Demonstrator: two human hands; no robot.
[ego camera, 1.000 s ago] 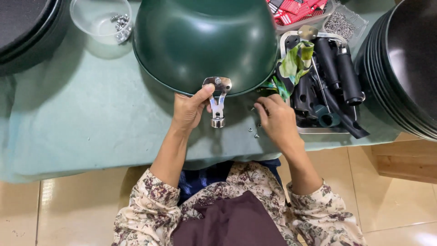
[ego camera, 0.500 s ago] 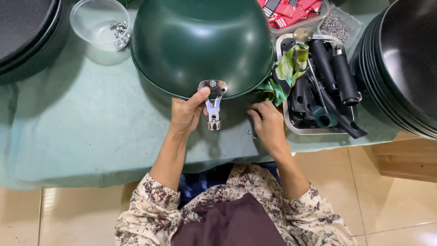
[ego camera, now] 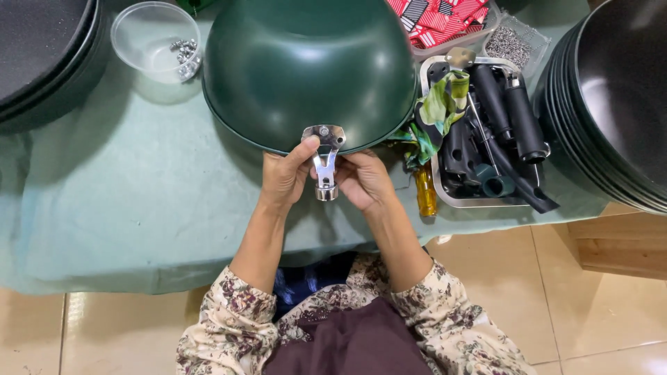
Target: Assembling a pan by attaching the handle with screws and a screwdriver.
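Head view: left hand (ego camera: pixel 283 177) and right hand (ego camera: pixel 365 179), whose fingers now close together on the metal handle bracket (ego camera: pixel 324 158), seated against the rim of the upturned green pan (ego camera: pixel 309 69) on the desk (ego camera: pixel 125 201); earlier the right hand lay apart, so fitting has begun.

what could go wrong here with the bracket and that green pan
1. Both hands, left and right, pinch the small metal bracket at the pan rim; it could slip off line.
2. The pan lies upside down on a loose cloth, so pushing may slide it toward the cup of small metal parts.
3. The amber-handled tool lies near the table edge, close to the right hand, and might get knocked off.
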